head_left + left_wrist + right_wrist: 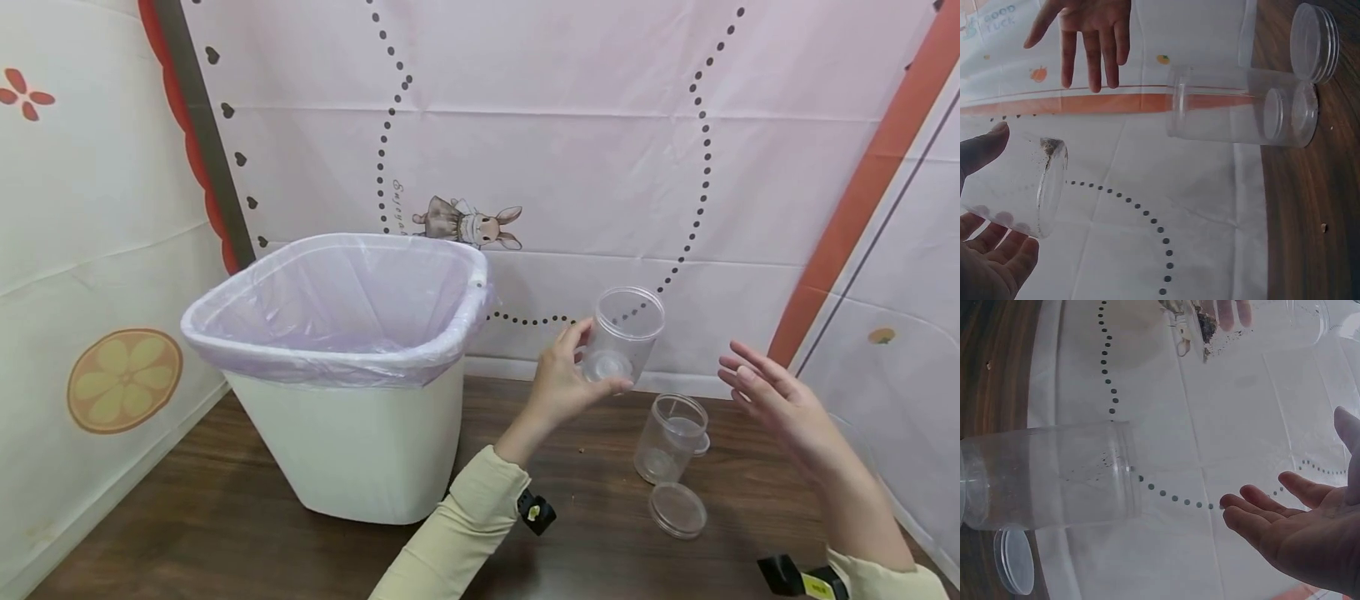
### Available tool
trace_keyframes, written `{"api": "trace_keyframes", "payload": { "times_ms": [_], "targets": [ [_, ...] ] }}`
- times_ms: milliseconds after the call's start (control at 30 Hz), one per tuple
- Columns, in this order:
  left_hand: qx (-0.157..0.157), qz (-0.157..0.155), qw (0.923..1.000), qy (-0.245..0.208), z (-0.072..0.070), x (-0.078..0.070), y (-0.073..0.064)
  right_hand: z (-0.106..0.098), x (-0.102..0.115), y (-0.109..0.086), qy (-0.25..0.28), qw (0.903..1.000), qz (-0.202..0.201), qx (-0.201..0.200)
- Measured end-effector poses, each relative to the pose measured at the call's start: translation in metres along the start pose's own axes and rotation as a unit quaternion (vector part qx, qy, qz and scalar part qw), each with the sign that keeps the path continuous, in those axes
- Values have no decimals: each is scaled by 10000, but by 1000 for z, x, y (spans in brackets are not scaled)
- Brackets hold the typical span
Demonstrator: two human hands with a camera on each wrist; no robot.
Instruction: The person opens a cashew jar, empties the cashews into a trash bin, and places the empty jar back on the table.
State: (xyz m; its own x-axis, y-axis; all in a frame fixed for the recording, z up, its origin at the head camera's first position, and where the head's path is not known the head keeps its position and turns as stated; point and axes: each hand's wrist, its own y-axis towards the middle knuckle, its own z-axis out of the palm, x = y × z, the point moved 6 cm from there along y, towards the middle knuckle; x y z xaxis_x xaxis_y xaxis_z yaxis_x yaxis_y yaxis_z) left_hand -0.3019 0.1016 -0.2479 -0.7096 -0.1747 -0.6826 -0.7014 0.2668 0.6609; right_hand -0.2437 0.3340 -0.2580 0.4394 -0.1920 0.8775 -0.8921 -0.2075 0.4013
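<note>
My left hand (564, 375) grips a clear plastic jar (628, 333) from the side, thumb and fingers round its lower part, raised above the table. The jar has no lid on. Dark crumbly residue shows near its base in both wrist views. To the right, my right hand (780, 408) hovers in the air with fingers extended, touching nothing. Between the hands and lower, a second clear jar (652, 454) stands upright and lidless. One round clear lid (677, 510) lies in front of it; another lid (703, 445) is partly hidden behind it.
A white bin (360, 450) with a pale purple bag (322, 367) folded over its rim stands left of the left arm. Printed cloth (555, 183) hangs behind and at both sides. Small crumbs dot the brown wooden table (555, 467).
</note>
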Motion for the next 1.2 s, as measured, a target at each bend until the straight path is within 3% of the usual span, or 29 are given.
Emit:
{"api": "trace_keyframes", "payload": {
  "times_ms": [133, 333, 733, 967, 1200],
  "targets": [
    [86, -215, 9996, 161, 9, 10, -2, 0, -7, -2, -371, 9990, 241, -107],
    [224, -596, 9980, 33, 26, 26, -6, -3, -18, -10, -1257, 9899, 610, -240],
    [80, -1144, 9928, 351, 53, 60, -14, -8, -37, -21, -1398, 9845, 1003, -326],
    [112, -1193, 9916, 497, 67, 75, -15, -10, -43, -27, -954, 9906, 926, -323],
    [181, -1241, 9866, 1039, 76, 90, -13, -11, -46, -28, -870, 9917, 917, -226]
  ]
}}
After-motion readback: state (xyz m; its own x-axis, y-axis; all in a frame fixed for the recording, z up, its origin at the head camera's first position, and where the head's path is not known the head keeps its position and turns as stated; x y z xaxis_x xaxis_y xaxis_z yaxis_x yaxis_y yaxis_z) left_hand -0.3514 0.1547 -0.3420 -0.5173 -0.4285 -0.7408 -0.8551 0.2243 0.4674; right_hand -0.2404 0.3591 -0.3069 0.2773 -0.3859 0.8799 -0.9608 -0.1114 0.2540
